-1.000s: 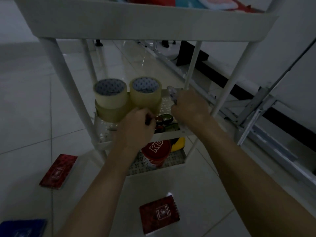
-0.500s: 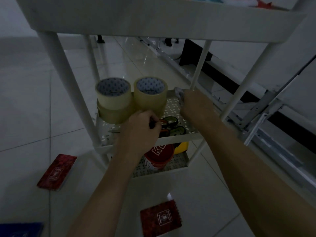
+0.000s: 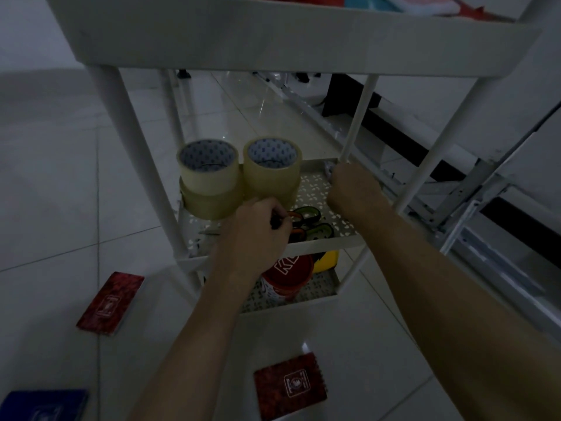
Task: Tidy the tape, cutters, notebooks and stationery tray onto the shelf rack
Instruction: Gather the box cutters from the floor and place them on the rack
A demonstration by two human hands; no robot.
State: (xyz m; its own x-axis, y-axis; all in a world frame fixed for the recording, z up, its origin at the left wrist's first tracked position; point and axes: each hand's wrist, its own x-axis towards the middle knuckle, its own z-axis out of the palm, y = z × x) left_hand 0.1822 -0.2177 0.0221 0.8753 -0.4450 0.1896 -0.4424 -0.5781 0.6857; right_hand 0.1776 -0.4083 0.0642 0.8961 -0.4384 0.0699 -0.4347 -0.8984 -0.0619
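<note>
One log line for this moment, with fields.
left hand: grips small dark object beside green-handled scissors | right hand: curled round unclear item at middle white perforated shelf | red notebooks on floor

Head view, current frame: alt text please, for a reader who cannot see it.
Both hands reach into the middle tier of a white shelf rack: the left hand pinches a small dark object beside stacked tape rolls and scissors, the right hand grips something at the back corner. Three notebooks lie on the floor.

Dim room, pale glossy floor tiles (image 3: pixel 60 183), white wall (image 3: pixel 501 95) with dark skirting.
</note>
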